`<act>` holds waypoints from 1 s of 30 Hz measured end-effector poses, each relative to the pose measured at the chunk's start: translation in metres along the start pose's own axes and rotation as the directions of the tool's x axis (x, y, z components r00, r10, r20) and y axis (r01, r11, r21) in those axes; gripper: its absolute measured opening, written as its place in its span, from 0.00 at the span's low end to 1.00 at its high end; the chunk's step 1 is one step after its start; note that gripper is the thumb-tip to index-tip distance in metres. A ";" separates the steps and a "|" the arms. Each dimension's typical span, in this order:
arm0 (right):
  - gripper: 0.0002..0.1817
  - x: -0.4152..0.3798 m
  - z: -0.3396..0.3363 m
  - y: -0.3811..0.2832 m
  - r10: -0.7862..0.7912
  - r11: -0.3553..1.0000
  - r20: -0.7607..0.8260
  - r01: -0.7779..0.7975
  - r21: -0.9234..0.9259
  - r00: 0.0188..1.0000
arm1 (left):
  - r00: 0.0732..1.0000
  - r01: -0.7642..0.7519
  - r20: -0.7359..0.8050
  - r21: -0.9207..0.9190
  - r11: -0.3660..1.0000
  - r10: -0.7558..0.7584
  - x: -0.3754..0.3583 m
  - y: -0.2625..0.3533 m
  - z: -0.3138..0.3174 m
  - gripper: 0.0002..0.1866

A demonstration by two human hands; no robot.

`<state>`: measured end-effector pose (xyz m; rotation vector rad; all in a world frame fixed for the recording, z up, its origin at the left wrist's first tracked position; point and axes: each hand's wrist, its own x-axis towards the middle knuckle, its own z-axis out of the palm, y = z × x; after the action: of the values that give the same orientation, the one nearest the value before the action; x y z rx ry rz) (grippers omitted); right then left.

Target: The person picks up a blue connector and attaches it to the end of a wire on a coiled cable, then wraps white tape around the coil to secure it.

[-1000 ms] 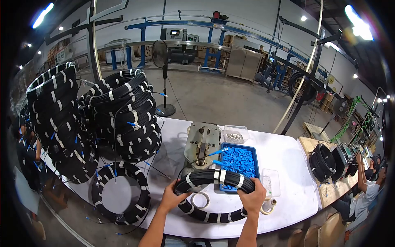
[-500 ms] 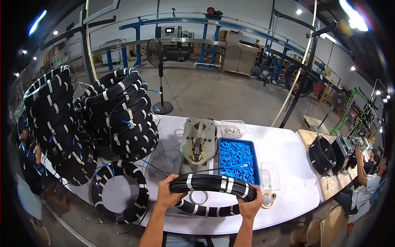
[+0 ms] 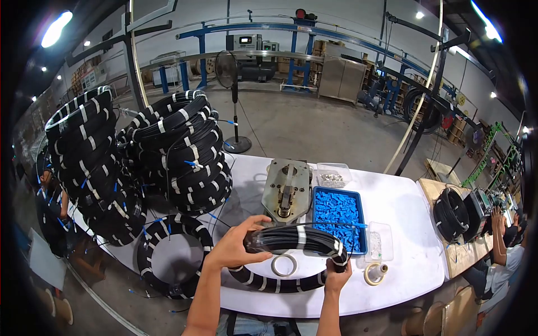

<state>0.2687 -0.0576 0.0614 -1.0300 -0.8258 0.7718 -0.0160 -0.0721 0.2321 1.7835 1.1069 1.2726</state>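
Note:
A black cable coil with white tape bands [image 3: 301, 237] is held up over the table's front part. My left hand [image 3: 240, 246] is at its left end, thumb below and fingers above, wrapped around the coil. At the right end, my right hand [image 3: 338, 275] grips it from below. Beneath it, another banded coil [image 3: 280, 284] lies on the white table [image 3: 400, 224]. Behind the held coil stand a metal press [image 3: 287, 190] and a blue tray of small blue connectors [image 3: 338, 215]. A roll of tape [image 3: 376, 273] lies right of my right hand.
Tall stacks of banded coils [image 3: 89, 162] [image 3: 182, 151] stand at the left, with a flat coil [image 3: 175, 256] before them. Clear boxes [image 3: 333, 176] [image 3: 379, 242] flank the blue tray. A person [image 3: 507, 257] sits at the far right; another person [image 3: 47, 185] is at the far left.
The held coil has turned, its right end now lower, and its white bands sit differently. My left hand has opened wider around the left end. The camera view has shifted left.

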 end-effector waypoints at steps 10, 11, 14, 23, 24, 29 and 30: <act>0.20 -0.008 -0.024 0.020 0.025 0.999 -0.102 -0.022 0.036 0.994 | 0.979 0.202 -0.019 0.239 0.950 -0.204 -0.006 -0.029 0.017 0.22; 0.20 -0.007 -0.022 0.019 0.024 0.999 -0.100 -0.020 0.040 0.995 | 0.979 0.199 -0.013 0.242 0.950 -0.202 -0.006 -0.028 0.016 0.22; 0.14 -0.006 -0.019 0.015 0.044 0.999 -0.098 -0.043 0.015 0.994 | 0.978 0.201 0.009 0.247 0.948 -0.210 -0.006 -0.019 0.011 0.21; 0.17 -0.012 -0.024 0.023 0.004 1.000 -0.104 -0.003 0.012 0.995 | 0.987 0.125 0.044 0.385 0.914 -0.154 -0.009 -0.020 0.011 0.25; 0.17 -0.012 -0.024 0.023 -0.002 1.000 -0.105 0.003 0.012 0.995 | 0.986 0.100 0.077 0.457 0.884 -0.151 -0.006 -0.010 0.008 0.26; 0.18 -0.017 -0.026 0.027 0.044 0.997 -0.006 -0.043 0.069 0.999 | 0.996 -0.017 0.085 0.589 0.808 -0.040 0.015 0.029 0.040 0.22; 0.18 -0.017 -0.023 0.026 0.045 0.997 -0.015 -0.044 0.059 0.999 | 0.995 -0.020 0.094 0.590 0.807 -0.044 0.018 0.024 0.044 0.22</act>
<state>0.2769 -0.0731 0.0270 -1.0038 -0.7642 0.8201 0.0346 -0.0675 0.2474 2.2525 1.5717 0.8539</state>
